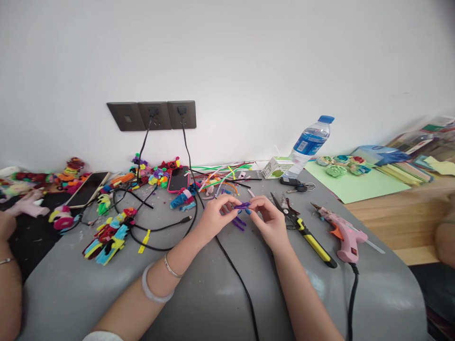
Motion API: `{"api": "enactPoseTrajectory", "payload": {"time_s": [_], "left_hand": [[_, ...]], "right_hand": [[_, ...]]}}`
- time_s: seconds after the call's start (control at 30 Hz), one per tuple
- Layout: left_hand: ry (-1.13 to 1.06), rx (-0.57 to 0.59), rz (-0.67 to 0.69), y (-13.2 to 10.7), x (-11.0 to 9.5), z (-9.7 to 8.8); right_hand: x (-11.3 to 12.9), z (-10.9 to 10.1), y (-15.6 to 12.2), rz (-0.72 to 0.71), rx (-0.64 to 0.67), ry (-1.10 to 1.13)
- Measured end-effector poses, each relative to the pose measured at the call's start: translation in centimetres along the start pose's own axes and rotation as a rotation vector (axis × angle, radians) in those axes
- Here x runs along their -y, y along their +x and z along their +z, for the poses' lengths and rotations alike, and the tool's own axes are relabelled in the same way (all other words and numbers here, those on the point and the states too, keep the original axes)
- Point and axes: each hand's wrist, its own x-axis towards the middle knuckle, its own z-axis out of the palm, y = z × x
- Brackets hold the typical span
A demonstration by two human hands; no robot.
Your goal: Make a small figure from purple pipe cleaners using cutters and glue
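Purple pipe cleaners [242, 206] are pinched between my two hands, above the middle of the grey table [199, 293]. My left hand [221, 214] grips them from the left with thumb and forefinger. From the right, my right hand [268, 220] holds the other end, thumb and forefinger closed. Purple ends hang below the fingers. Loose pipe cleaners [227, 174] in several colours lie behind my hands. Close to the right hand are yellow-and-black pliers [313, 241], with a pink glue gun [346, 234] farther right.
Pipe-cleaner figures [110, 237], a pink-edged phone [178, 179] and black cables [236, 265] lie to the left. Behind stand a tilted water bottle [308, 143] and a drink carton [277, 167]; keys [300, 187] lie before them. Other people's arms [9, 279] show at both edges.
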Motion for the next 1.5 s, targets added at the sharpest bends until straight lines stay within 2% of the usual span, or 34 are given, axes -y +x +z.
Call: {"api": "enactPoseTrajectory", "payload": {"time_s": [0.13, 0.3, 0.73, 0.87, 1.07, 1.27, 1.37, 1.5], "left_hand": [[0.04, -0.018, 0.021, 0.0, 0.4, -0.1], [0.064, -0.024, 0.071, -0.1, 0.6, -0.2], [-0.181, 0.058, -0.111, 0.3, 0.8, -0.1], [-0.187, 0.026, -0.108, 0.2, 0.9, 0.1], [-0.128, 0.043, -0.073, 0.2, 0.4, -0.2], [-0.071, -0.014, -0.046, 0.3, 0.5, -0.2], [-0.068, -0.056, -0.051, 0.3, 0.7, -0.3], [-0.111, -0.088, -0.084, 0.4, 0.8, -0.3]], "right_hand": [[0.1, 0.0, 0.0, -0.043, -0.046, -0.115], [0.4, 0.3, 0.1, -0.049, -0.004, -0.209], [-0.3, 0.3, -0.1, 0.141, -0.062, -0.095], [-0.5, 0.3, 0.0, 0.175, -0.03, -0.084], [-0.3, 0.2, 0.0, 0.189, -0.027, -0.06], [-0.4, 0.3, 0.1, 0.171, -0.038, -0.038], [0.1, 0.2, 0.1, 0.156, -0.146, -0.027], [1.9, -1.8, -0.4, 0.16, -0.431, -0.118]]}}
